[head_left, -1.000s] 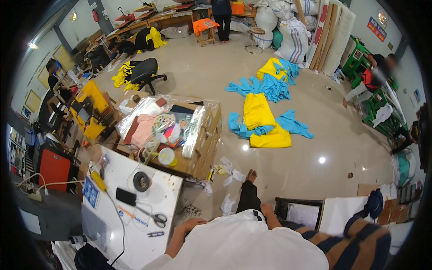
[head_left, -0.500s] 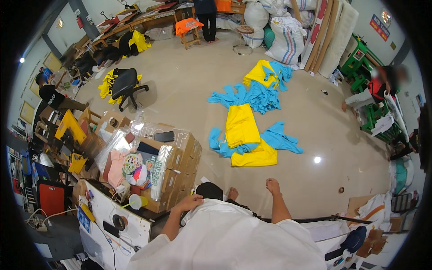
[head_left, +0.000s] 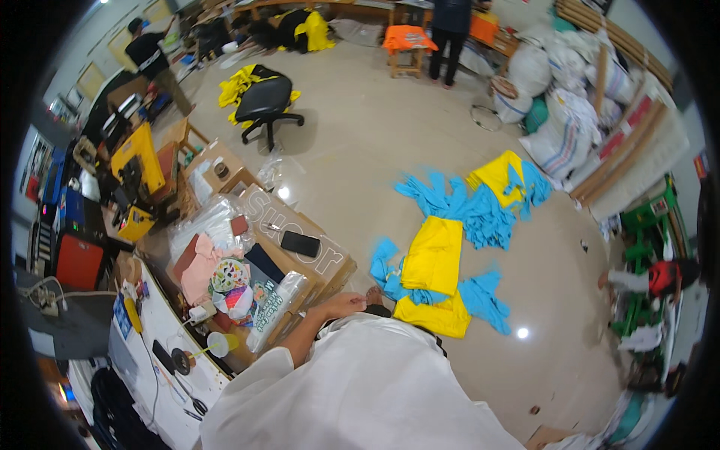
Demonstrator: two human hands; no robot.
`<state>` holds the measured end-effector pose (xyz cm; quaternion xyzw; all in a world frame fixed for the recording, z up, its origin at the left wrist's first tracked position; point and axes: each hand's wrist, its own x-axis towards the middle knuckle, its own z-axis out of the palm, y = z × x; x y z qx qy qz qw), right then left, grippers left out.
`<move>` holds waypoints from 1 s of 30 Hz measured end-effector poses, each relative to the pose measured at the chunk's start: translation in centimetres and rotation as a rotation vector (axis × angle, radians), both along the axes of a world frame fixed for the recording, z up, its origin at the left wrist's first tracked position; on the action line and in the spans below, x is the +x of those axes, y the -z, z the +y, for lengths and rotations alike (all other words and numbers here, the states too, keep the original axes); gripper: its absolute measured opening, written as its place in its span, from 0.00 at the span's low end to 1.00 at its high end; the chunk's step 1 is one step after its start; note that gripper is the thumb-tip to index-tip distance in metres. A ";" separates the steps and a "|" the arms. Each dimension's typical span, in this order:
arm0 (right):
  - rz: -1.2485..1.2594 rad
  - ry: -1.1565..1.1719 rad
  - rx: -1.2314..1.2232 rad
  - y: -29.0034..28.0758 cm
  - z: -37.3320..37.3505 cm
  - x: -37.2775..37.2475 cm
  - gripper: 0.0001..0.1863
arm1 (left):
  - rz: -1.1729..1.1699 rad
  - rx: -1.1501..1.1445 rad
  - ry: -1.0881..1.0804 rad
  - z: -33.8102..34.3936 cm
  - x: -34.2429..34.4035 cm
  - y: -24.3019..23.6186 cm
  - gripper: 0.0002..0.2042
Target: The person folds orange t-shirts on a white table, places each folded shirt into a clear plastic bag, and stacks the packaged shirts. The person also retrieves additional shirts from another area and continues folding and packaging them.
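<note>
Near cardboard boxes [head_left: 322,268], left hand [head_left: 345,304] loosely curled, hold unclear; right hand unseen.

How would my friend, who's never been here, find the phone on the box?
Find the white table, then the cardboard box to its right. On top, toward the right, lies the phone. It's flat, black and rectangular, unlike the crumpled clear plastic and pink cloth left of it.

A garment workshop is surrounding the left hand [head_left: 348,304]: folded bright-yellow cloth [head_left: 433,256] and crumpled light-blue cloth [head_left: 487,219] are lying on the glossy beige floor [head_left: 352,135] to its right. A yellow-and-black machine [head_left: 150,154] is standing to its left, white woven sacks [head_left: 559,139] slumping well beyond.
</note>
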<state>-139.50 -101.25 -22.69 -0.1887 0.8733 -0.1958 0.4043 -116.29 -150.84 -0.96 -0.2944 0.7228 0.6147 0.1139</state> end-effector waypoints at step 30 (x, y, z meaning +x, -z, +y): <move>-0.263 -0.378 -0.309 -8.9 -78.1 -47.1 0.19 | -0.339 0.141 -0.675 -29.5 -28.6 18.1 0.21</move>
